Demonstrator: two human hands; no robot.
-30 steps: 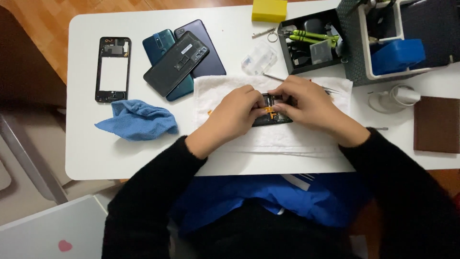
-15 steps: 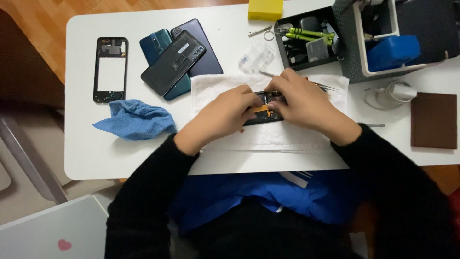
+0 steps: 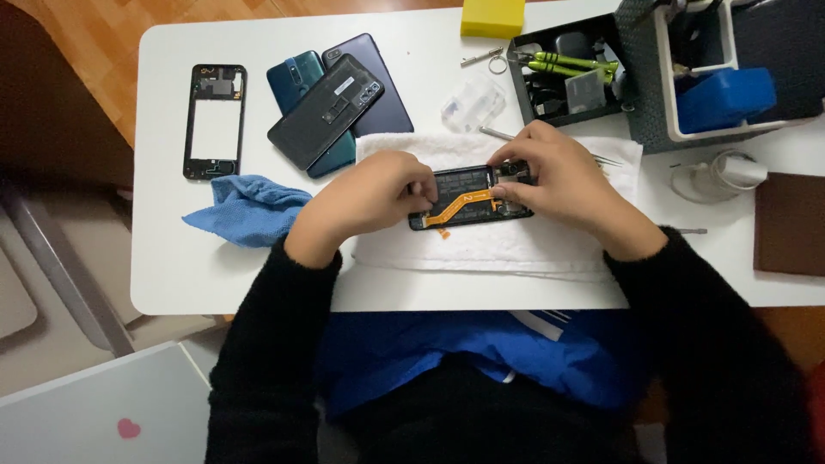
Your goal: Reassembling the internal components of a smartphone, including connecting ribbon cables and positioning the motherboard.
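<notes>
Head view: opened phone [image 3: 468, 199] lies flat on the white towel [image 3: 481, 245], dead centre of the bench [image 3: 163, 283], back cover off, board and orange flex cable [image 3: 460, 206] exposed

Left hand [image 3: 369, 202] curled, fingertips pinching the phone's 9 o'clock end to steady it. Right hand [image 3: 554, 176] bent over the 3 o'clock end, fingertips pressed close together on the top corner by the camera area; can't tell whether they grip a small part or just press the frame

Progress, as I read it: teardown is midway. Cover is already removed, internals open, flex sits in place across the board. Board and frame not yet separated, nothing lifted out onto the towel that I can see

Around it:
- 10 o'clock: stack of three phones [image 3: 335, 107], face down, dark and teal
- 9 o'clock, further out: bare phone frame [image 3: 215, 120], then blue cloth [image 3: 249, 210] just beside the left hand
- 12 o'clock: yellow block [image 3: 492, 17], clear plastic bag [image 3: 471, 101]
- 1 o'clock: black tool tray [image 3: 563, 73] with green-handled tools
- 2 o'clock: grey organiser [image 3: 653, 77] holding a blue box
- 3 o'clock: brown pad [image 3: 789, 223] at the bench edge

Tweezers [image 3: 498, 134] poke out at the towel's top edge, near the right hand, untouched
</notes>
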